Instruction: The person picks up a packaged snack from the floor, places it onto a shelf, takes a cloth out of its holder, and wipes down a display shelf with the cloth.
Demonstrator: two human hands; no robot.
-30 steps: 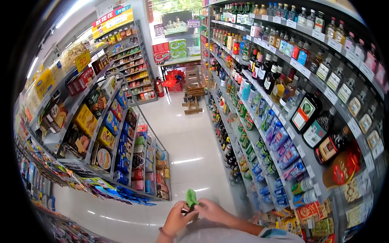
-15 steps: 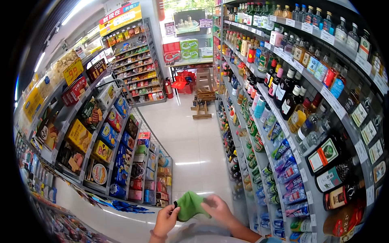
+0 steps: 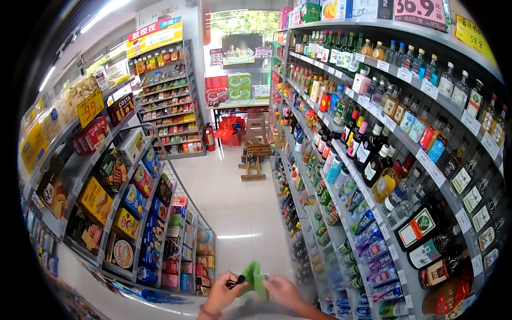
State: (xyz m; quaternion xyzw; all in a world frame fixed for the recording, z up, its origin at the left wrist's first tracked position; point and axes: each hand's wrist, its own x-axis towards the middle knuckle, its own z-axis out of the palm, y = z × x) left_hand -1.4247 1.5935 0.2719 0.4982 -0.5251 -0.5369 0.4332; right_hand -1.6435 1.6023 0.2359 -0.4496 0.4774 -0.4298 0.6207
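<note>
At the bottom centre of the frame, a folded green cloth (image 3: 253,271) spans the space between two hands. The left hand (image 3: 218,295) has its fingers curled round a small black object (image 3: 233,283) (half covered, so what it is I can't tell); whether they also pinch the cloth is unclear. The right hand (image 3: 282,292) grips the cloth's right side, its fingertips slightly blurred. The bottom edge crops both forearms. At upper right, a pink price sign (image 3: 420,14) is cut by the top edge.
</note>
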